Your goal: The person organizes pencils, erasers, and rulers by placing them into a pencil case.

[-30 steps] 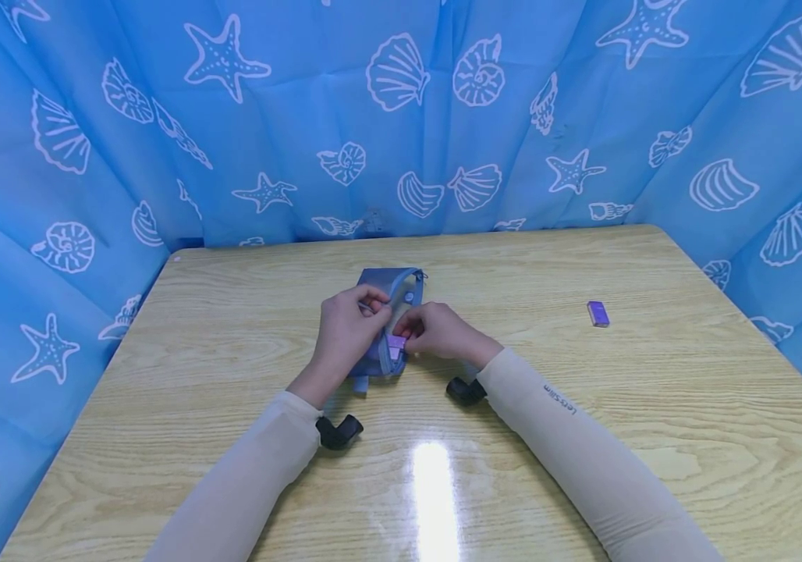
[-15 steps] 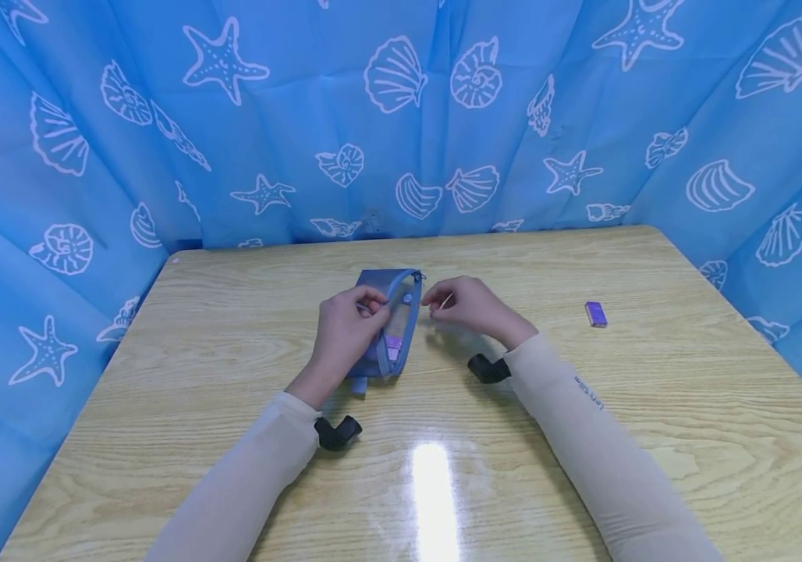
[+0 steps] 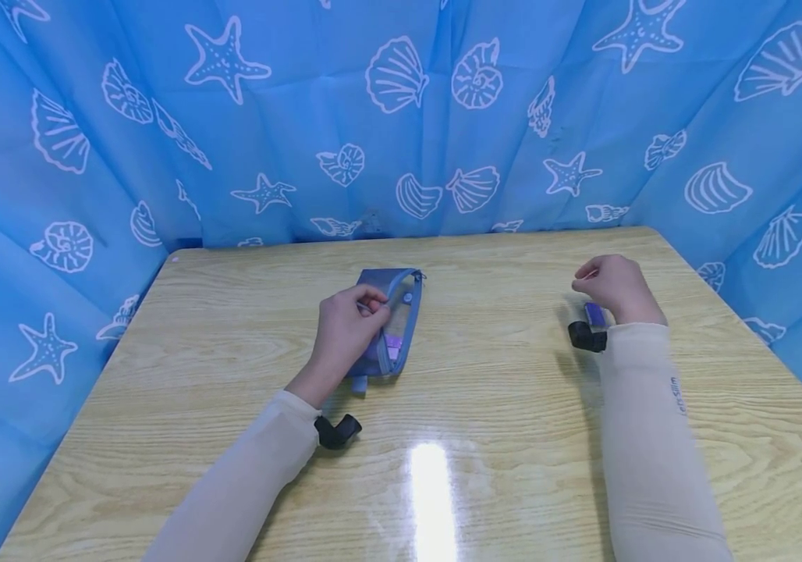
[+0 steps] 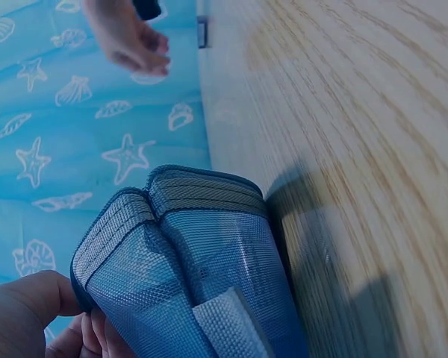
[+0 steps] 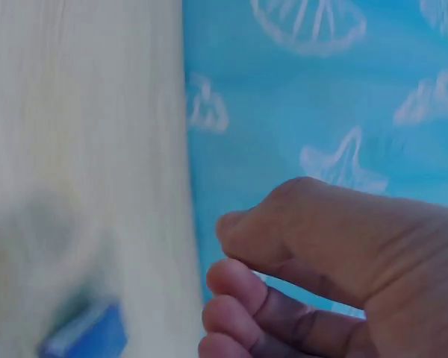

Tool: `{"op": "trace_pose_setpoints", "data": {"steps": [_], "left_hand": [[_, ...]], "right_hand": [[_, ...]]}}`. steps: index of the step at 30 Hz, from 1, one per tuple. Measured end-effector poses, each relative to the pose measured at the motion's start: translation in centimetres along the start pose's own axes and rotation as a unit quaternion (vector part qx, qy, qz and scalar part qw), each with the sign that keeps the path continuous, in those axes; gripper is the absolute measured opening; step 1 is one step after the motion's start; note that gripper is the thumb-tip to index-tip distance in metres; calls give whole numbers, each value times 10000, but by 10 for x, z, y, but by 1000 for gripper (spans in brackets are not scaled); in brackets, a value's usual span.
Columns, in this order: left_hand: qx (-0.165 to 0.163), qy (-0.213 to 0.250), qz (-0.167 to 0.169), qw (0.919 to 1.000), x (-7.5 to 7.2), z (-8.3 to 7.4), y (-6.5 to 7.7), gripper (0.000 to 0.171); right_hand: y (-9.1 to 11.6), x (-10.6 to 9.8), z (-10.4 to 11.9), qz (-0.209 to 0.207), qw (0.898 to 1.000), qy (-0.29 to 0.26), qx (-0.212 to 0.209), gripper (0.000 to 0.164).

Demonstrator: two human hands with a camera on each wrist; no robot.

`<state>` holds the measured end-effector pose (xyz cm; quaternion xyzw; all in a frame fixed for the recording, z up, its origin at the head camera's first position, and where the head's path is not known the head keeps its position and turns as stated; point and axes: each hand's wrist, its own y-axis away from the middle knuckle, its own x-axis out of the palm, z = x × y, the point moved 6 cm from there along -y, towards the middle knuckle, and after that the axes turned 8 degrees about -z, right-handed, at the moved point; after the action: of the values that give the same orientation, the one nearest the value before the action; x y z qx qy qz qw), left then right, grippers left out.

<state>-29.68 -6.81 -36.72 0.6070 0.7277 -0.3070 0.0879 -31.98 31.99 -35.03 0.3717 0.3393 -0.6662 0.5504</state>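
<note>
A blue mesh zipper pouch (image 3: 377, 279) lies on the table, its zipped side parted. My left hand (image 3: 346, 332) pinches the pouch's edge between thumb and fingers; the left wrist view shows the mesh end of the pouch (image 4: 231, 239) beside the thumb. Inside the opening sits a small purple-and-white block (image 3: 392, 346). Over at the right, my right hand (image 3: 617, 287) hovers above a small purple block (image 3: 594, 314), fingers loosely bent and holding nothing. That block (image 5: 89, 332) appears blurred below the fingertips in the right wrist view, apart from them.
The wooden table (image 3: 499, 406) spreads around both hands, with a bright reflection near its front. A blue curtain (image 3: 289, 117) printed with shells and starfish hangs behind and at the sides. Black wrist cameras (image 3: 338, 432) sit on both wrists.
My right hand has left the purple-and-white block inside the pouch and moved right to above the loose purple block. The left hand keeps its hold on the pouch edge.
</note>
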Motion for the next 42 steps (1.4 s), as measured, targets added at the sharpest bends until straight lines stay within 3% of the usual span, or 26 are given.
{"op": "trace_pose_setpoints", "data": {"steps": [6,14,19,25,32,37,42], "left_hand": [[3,-7,-2,10000,0,0,0,7],[25,-13,-7,10000,0,-1,1,8],[9,-39,14,10000,0,0,1,7],[-2,0,18,10000,-1,0,0,7],[-9,20,6,10000,-1,-2,0,7],[-3,1,1,10000,-2,-1,-1,7],[-1,4,4,10000,-2,-2,-1,8]], "right_hand": [[10,-3,-36,473,9966,88,666,42],[10,8,-44,1396,9848,-98,1028,34],[10,12,-45,1477,9827,-208,1094,27],[6,18,-41,1615,9833,63,834,40],[1,19,-37,1379,9887,117,579,42],[-1,17,-34,882,9954,91,364,34],[-5,18,-26,640,9978,-128,65,45]]}}
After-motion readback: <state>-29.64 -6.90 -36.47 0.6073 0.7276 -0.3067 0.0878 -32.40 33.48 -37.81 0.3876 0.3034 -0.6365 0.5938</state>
